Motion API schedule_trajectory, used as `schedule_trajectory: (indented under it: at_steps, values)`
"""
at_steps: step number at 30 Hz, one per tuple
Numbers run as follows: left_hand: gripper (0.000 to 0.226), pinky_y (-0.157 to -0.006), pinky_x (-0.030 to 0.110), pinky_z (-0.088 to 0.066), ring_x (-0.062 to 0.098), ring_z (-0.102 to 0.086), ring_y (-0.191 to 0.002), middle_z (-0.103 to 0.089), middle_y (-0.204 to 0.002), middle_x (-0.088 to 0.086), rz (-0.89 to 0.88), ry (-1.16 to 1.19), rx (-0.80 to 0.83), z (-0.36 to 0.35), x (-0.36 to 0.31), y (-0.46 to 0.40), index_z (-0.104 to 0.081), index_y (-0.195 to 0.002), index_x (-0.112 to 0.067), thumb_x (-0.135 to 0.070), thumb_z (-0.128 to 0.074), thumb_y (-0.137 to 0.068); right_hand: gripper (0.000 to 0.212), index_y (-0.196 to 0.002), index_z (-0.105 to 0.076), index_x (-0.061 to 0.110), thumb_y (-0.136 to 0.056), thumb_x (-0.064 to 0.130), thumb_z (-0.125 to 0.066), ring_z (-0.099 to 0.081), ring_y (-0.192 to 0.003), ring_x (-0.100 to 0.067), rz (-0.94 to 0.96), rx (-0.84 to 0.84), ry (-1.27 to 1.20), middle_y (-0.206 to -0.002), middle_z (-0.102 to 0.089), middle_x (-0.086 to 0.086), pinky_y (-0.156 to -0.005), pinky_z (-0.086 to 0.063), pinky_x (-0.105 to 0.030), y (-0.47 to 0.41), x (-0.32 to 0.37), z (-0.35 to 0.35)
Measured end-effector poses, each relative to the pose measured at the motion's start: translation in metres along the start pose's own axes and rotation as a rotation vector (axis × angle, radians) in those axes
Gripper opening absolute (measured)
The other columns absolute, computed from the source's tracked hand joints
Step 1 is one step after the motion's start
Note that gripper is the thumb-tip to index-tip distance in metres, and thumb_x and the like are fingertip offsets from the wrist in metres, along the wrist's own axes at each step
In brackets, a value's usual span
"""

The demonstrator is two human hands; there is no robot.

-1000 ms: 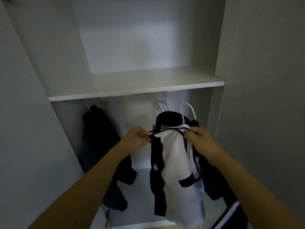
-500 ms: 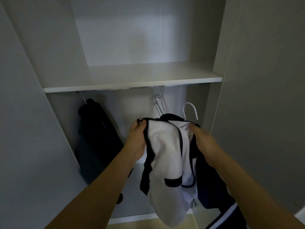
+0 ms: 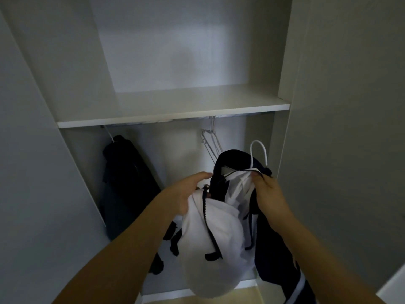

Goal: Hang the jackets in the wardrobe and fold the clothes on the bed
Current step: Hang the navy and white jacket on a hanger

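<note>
A white-and-navy jacket (image 3: pixel 210 233) hangs bunched before the open wardrobe (image 3: pixel 175 110), its white hanger (image 3: pixel 258 154) hook raised below the rail, apparently for hanging. The right hand (image 3: pixel 270 194) pinches the collar at the hanger; the left hand (image 3: pixel 188 194) grips the zipper edge. A dark jacket (image 3: pixel 129 185) hangs well left.

I can read no text, label, brand, number or sign anywhere in my view; the white jacket (image 3: pixel 210 238), the dark jacket (image 3: pixel 125 176) and the wardrobe shelf (image 3: pixel 175 116) carry nothing legible.
</note>
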State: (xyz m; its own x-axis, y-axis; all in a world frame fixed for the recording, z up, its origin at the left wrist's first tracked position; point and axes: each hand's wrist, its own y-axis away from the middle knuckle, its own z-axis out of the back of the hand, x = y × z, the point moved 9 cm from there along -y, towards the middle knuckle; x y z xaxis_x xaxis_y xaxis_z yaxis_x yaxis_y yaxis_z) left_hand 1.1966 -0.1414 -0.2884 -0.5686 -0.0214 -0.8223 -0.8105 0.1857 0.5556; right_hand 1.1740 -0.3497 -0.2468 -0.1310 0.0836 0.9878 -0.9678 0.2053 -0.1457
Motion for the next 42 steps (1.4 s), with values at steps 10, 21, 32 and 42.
schedule_trajectory:
  at_steps: [10, 21, 32, 42]
  values:
    - [0.019, -0.050, 0.019, -0.049, 0.016, -0.060, -0.054, -0.065, -0.074, 0.012, -0.329, -0.062, -0.081, -0.032, -0.034, -0.016, -0.071, -0.075, -0.004, 0.003, -0.060, -0.088, 0.046, -0.056, -0.070, 0.032, -0.094, 0.009, -0.058, -0.057, -0.055, 0.001, -0.030, 0.082, -0.060, -0.066, -0.058, 0.003, -0.058, -0.043, -0.019, 0.011, -0.010, 0.010]
    - [0.035, -0.054, 0.025, -0.029, 0.018, -0.053, -0.072, -0.054, -0.096, -0.002, -1.372, -2.098, 0.028, -0.120, -0.092, 0.090, -0.063, -0.115, -0.026, -0.003, -0.050, -0.092, 0.055, -0.106, -0.074, 0.033, -0.085, -0.012, -0.051, -0.066, -0.102, -0.025, -0.178, 0.071, -0.312, -0.113, -0.069, -0.010, -0.091, -0.055, -0.037, 0.021, -0.032, 0.025]
    - [0.030, -0.062, 0.041, -0.047, 0.019, -0.055, -0.061, -0.060, -0.078, 0.011, -1.189, -1.169, 0.035, -0.099, -0.108, 0.095, -0.039, -0.103, -0.032, -0.014, -0.061, -0.094, 0.013, -0.066, -0.069, 0.033, -0.075, 0.042, -0.074, -0.052, -0.081, 0.012, 0.011, 0.105, -0.088, -0.099, -0.036, 0.004, -0.077, -0.040, 0.001, 0.021, -0.002, 0.002]
    - [0.019, -0.065, 0.015, -0.048, 0.006, -0.060, -0.064, -0.065, -0.067, -0.004, -0.790, -0.451, 0.105, -0.072, -0.064, 0.067, -0.058, -0.088, -0.007, -0.005, -0.045, -0.102, 0.025, -0.079, -0.064, 0.024, -0.100, 0.020, -0.050, -0.052, -0.078, 0.010, 0.035, 0.088, -0.004, -0.098, -0.039, 0.005, -0.075, -0.041, -0.003, 0.025, -0.009, 0.009]
